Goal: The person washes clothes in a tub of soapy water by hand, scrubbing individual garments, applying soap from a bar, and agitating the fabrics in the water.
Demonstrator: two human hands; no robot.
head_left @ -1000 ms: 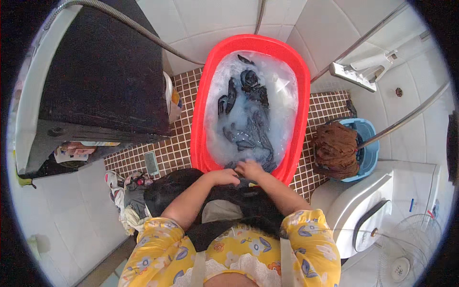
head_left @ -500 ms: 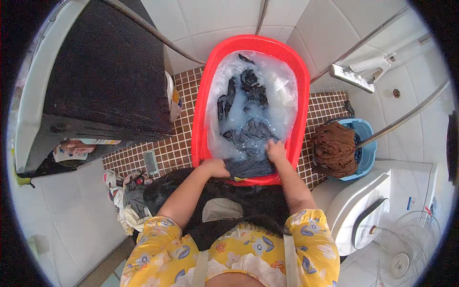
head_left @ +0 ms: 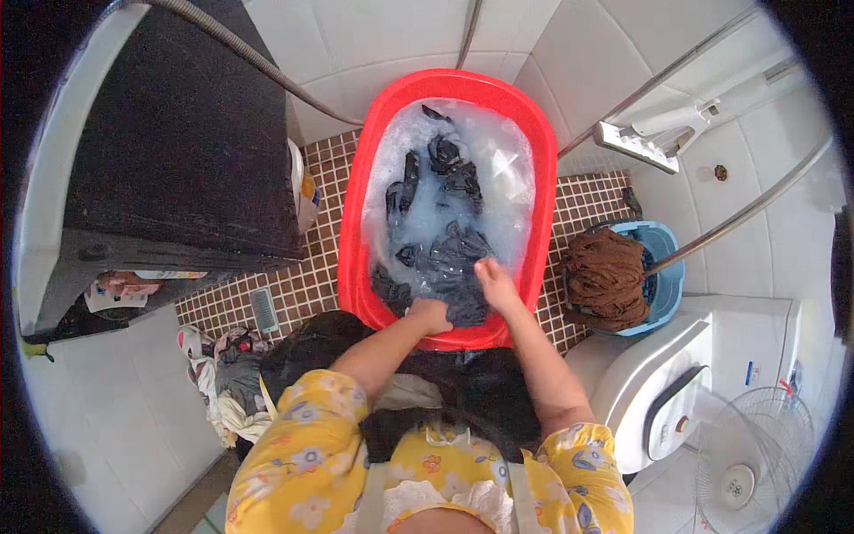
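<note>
Both hands down in a red oval plastic washtub (head_left: 356,267), working dark wet laundry (head_left: 445,267).

Head view: mid-frame, the left hand (head_left: 433,315) is closed into a fist on the soaked cloth at the tub's near rim; the right hand (head_left: 495,281) presses on it, fingers curled. A brown mop (head_left: 605,280) in a blue bucket (head_left: 663,254) sits at right.

White wall tiles (head_left: 614,62); brown mosaic floor (head_left: 307,285).

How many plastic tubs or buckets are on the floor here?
2. A large red oval plastic tub of soapy water and dark clothes sits in the middle; a small blue plastic bucket holding a brown mop stands at its right. Others may be hidden.
</note>
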